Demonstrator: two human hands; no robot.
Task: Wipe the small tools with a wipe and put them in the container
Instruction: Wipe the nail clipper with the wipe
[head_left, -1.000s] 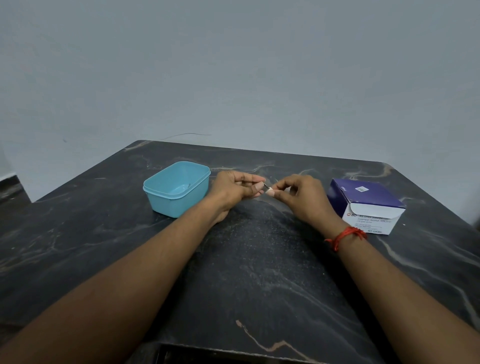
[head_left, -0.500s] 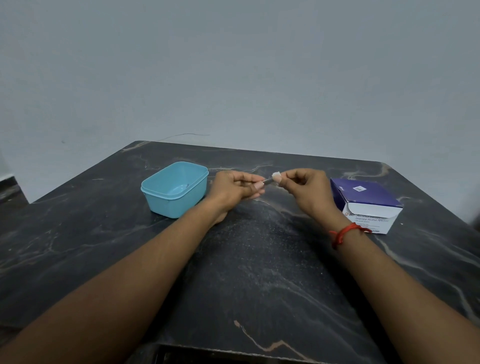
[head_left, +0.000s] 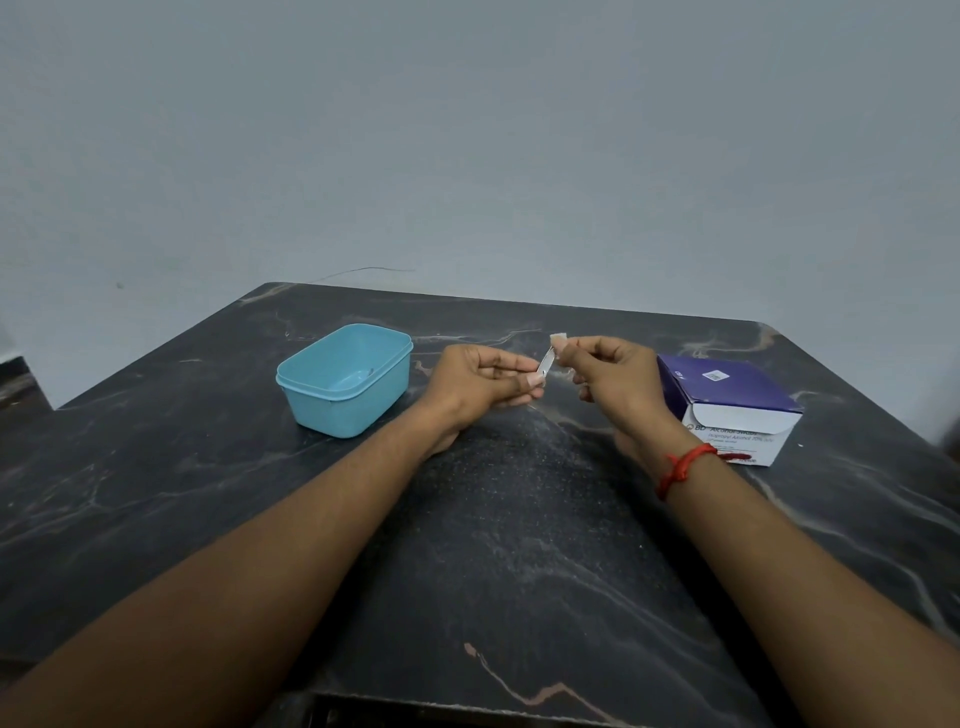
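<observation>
My left hand (head_left: 480, 387) pinches the lower end of a small thin metal tool (head_left: 546, 362), which slants up to the right over the middle of the table. My right hand (head_left: 615, 382) pinches a small white wipe (head_left: 559, 339) at the tool's upper tip. The light blue container (head_left: 345, 376) stands open to the left of my left hand, and something small and dark lies on its floor.
A purple and white box of alcohol swabs (head_left: 727, 405) stands just right of my right hand. The dark marble table (head_left: 519, 545) ends at a grey wall behind and drops off at its left and near edges.
Both hands rose a little. My right hand slid the wipe up along the tool to its tip, and the tool now tilts more upright.
</observation>
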